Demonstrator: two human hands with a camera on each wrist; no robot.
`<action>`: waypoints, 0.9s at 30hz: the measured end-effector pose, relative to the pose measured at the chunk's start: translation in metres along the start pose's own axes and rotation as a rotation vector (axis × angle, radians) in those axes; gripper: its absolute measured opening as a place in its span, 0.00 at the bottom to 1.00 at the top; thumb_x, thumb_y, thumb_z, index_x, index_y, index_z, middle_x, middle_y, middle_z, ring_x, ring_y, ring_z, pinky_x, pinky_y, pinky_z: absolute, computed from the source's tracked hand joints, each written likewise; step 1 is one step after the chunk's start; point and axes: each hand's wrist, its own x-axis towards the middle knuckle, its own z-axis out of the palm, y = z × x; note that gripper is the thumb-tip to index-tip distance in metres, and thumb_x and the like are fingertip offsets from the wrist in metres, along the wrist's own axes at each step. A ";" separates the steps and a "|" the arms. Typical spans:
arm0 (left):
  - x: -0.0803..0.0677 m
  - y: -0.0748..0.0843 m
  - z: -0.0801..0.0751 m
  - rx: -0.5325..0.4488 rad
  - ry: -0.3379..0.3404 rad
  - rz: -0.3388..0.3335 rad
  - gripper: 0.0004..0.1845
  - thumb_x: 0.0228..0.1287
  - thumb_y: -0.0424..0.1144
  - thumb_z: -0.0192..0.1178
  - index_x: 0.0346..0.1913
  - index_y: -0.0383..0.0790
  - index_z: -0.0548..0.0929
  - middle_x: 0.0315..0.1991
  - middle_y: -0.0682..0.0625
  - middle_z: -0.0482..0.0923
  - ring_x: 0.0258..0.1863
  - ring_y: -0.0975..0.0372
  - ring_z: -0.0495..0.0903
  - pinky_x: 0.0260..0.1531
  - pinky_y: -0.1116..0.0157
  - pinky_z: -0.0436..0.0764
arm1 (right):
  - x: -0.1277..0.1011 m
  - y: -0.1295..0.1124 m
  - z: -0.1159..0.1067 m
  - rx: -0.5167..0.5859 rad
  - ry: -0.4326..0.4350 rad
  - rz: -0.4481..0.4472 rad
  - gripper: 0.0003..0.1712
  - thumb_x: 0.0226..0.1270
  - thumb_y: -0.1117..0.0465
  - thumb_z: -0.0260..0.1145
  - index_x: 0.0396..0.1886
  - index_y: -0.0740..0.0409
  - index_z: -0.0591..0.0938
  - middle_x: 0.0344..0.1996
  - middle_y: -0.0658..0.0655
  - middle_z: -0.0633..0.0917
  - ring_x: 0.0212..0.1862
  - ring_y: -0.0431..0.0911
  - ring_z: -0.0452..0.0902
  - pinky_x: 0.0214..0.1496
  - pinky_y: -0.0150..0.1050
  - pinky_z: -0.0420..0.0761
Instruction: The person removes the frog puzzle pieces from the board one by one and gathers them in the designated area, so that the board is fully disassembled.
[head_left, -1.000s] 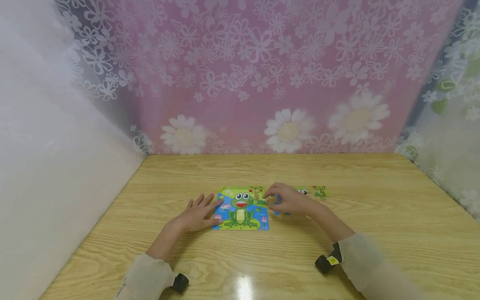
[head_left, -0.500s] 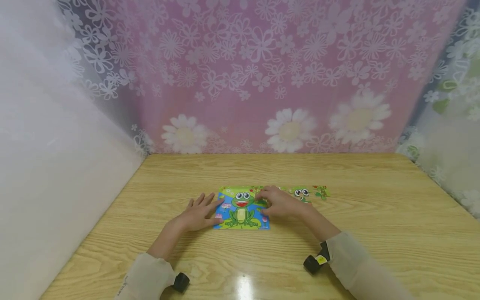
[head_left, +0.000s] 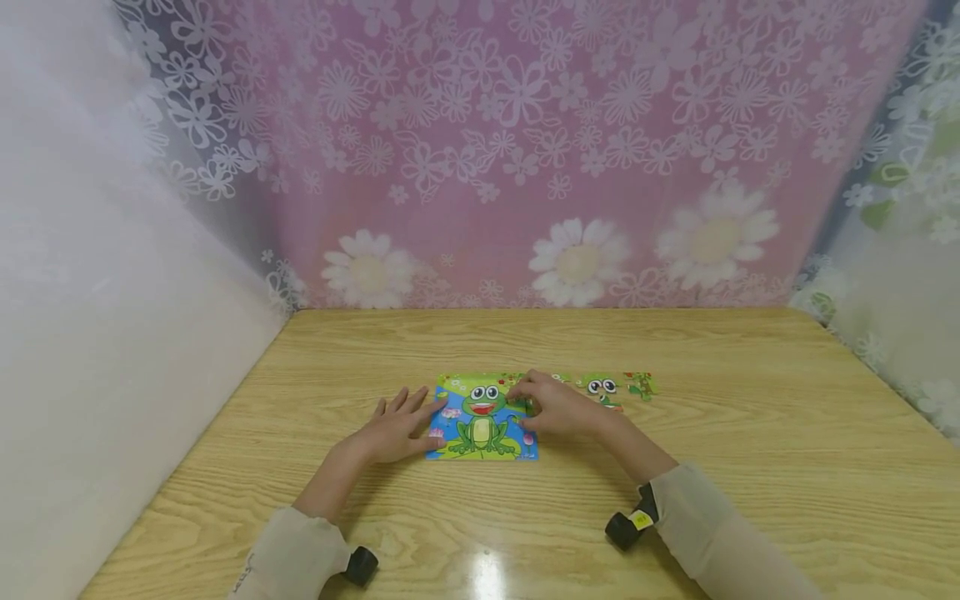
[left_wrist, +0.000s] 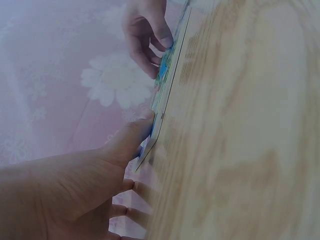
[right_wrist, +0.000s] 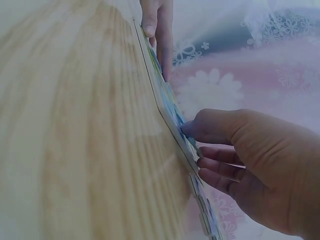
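Frog puzzle board (head_left: 483,417) flat on the wooden table (head_left: 750,467), near centre, long axis from 9 to 3 o'clock. Left hand (head_left: 393,429) at 9 o'clock of it, fingers spread, thumb pressing the left edge. Right hand (head_left: 558,408) at 3 o'clock, fingers curled on a small piece at the right edge; pinching or pressing, cannot tell. Both equally near. Counted: one board, two hands, one group of loose puzzle pieces (head_left: 615,386) further at 3 o'clock
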 end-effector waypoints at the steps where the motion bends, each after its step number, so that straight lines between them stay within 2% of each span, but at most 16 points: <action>1: 0.000 0.000 0.000 0.001 0.000 -0.001 0.38 0.63 0.59 0.51 0.72 0.50 0.54 0.71 0.41 0.40 0.68 0.43 0.34 0.60 0.41 0.35 | 0.000 0.000 0.000 -0.002 -0.001 -0.002 0.23 0.57 0.62 0.67 0.54 0.59 0.77 0.42 0.52 0.71 0.34 0.44 0.65 0.35 0.39 0.70; 12: -0.002 -0.001 -0.001 0.004 0.004 -0.007 0.38 0.64 0.59 0.51 0.72 0.50 0.54 0.71 0.40 0.40 0.68 0.43 0.34 0.60 0.40 0.35 | 0.003 0.004 0.001 -0.021 0.011 -0.062 0.22 0.57 0.61 0.68 0.52 0.58 0.78 0.44 0.53 0.74 0.38 0.43 0.68 0.39 0.39 0.72; 17: -0.003 0.001 -0.003 -0.014 0.001 0.001 0.38 0.64 0.58 0.51 0.72 0.49 0.54 0.71 0.40 0.40 0.68 0.43 0.34 0.60 0.41 0.34 | 0.002 0.006 0.001 0.019 0.015 -0.071 0.21 0.57 0.61 0.68 0.52 0.58 0.78 0.44 0.52 0.74 0.39 0.43 0.70 0.41 0.38 0.74; 23: -0.002 0.001 -0.001 -0.009 0.002 0.008 0.37 0.64 0.59 0.51 0.72 0.49 0.54 0.71 0.40 0.40 0.68 0.43 0.34 0.60 0.41 0.34 | -0.002 0.010 -0.005 0.116 0.035 -0.056 0.19 0.60 0.62 0.65 0.51 0.58 0.78 0.45 0.52 0.76 0.44 0.47 0.75 0.43 0.36 0.77; 27: -0.001 -0.001 0.000 -0.010 0.005 0.008 0.37 0.64 0.59 0.51 0.72 0.49 0.54 0.71 0.40 0.40 0.68 0.44 0.33 0.60 0.41 0.34 | -0.009 0.012 -0.012 0.119 0.062 -0.087 0.15 0.59 0.62 0.66 0.47 0.58 0.79 0.46 0.52 0.77 0.43 0.47 0.77 0.42 0.38 0.78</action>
